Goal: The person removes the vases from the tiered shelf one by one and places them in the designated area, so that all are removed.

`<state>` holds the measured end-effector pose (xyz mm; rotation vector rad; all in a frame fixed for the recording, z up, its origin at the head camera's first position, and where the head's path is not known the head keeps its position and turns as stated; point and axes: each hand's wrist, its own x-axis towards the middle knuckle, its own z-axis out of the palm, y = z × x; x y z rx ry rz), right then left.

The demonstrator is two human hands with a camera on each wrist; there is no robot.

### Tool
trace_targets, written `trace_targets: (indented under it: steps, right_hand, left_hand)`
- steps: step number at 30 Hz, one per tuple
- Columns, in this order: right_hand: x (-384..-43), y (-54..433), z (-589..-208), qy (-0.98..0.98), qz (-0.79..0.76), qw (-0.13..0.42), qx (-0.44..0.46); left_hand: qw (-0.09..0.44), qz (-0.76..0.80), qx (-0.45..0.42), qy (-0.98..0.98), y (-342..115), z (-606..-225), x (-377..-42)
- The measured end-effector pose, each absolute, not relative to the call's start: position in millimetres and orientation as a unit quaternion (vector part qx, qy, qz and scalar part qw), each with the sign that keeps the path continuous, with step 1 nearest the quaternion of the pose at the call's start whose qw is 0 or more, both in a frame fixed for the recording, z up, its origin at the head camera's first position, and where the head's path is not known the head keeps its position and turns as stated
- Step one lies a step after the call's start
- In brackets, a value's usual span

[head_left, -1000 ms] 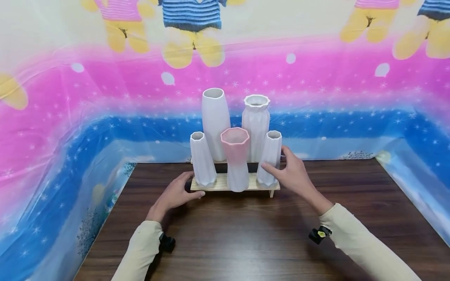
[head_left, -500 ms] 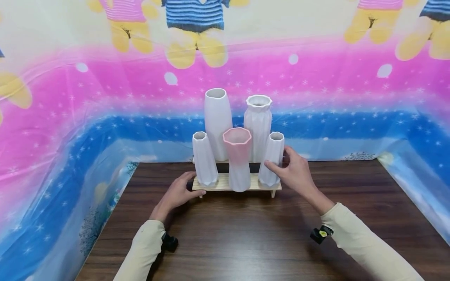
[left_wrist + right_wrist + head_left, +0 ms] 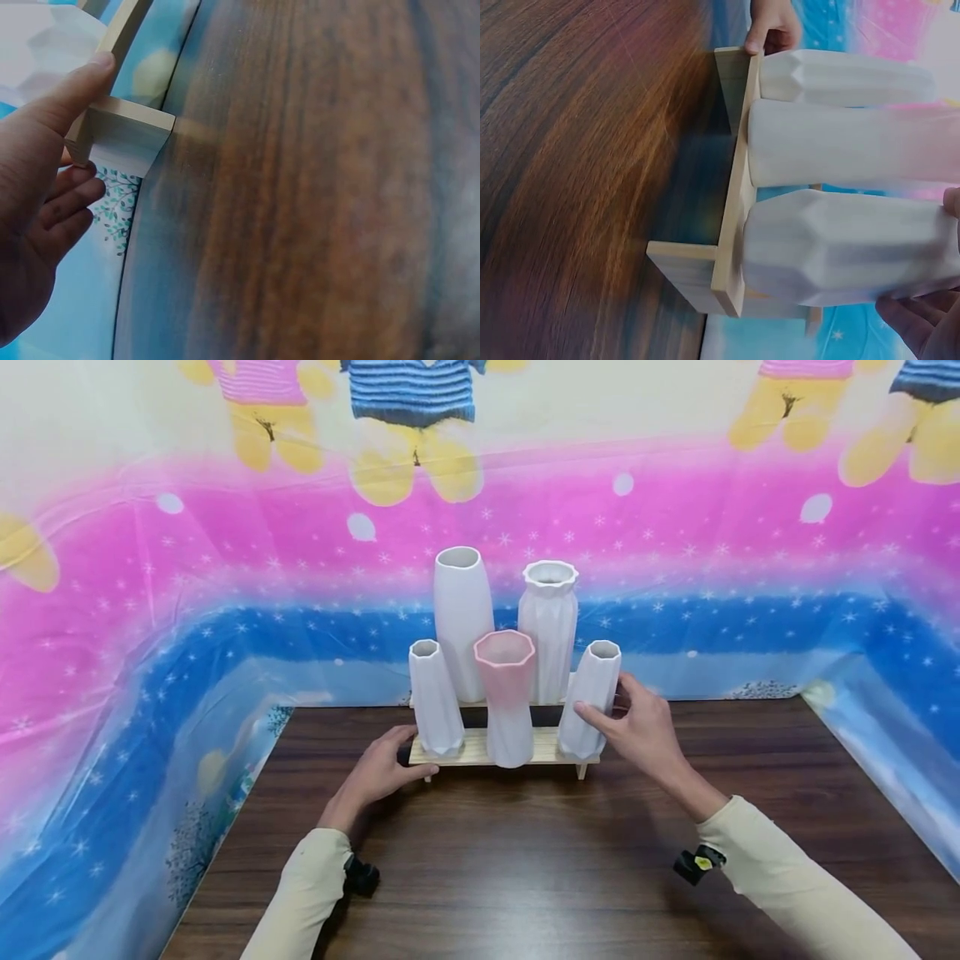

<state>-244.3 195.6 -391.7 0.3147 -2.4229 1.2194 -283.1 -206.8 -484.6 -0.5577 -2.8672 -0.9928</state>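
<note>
At its left end, a small two-level wooden stand (image 3: 472,747) is pinched by my left hand (image 3: 378,768), with the thumb on the front board and the fingers behind it. My right hand (image 3: 647,727) grips a slim white faceted vase (image 3: 588,710) at the stand's right end. That vase leans to the right in the head view; its base (image 3: 780,247) is at the front board in the right wrist view. A pink-topped vase (image 3: 510,702) stands mid-front, and a matching slim white vase (image 3: 437,710) stands at the left.
On the upper level behind are a tall smooth white vase (image 3: 461,618) and a white vase with a scalloped rim (image 3: 549,627). The dark wooden table (image 3: 480,860) meets a printed cloth backdrop (image 3: 697,527) at the rear and sides.
My right hand has shifted the right-hand slim white vase a little to the right along the stand. The left hand keeps its hold on the stand; the other vases stay put.
</note>
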Motion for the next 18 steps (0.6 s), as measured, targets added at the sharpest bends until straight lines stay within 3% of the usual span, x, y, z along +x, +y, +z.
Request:
trace_targets:
  steps: [18]
  right_hand:
    - [-230.1, 251.1, -384.4, -0.888, 0.388, 0.234, 0.079]
  left_hand:
    - [0.023, -0.321, -0.186, -0.928, -204.0, -479.8, -281.1]
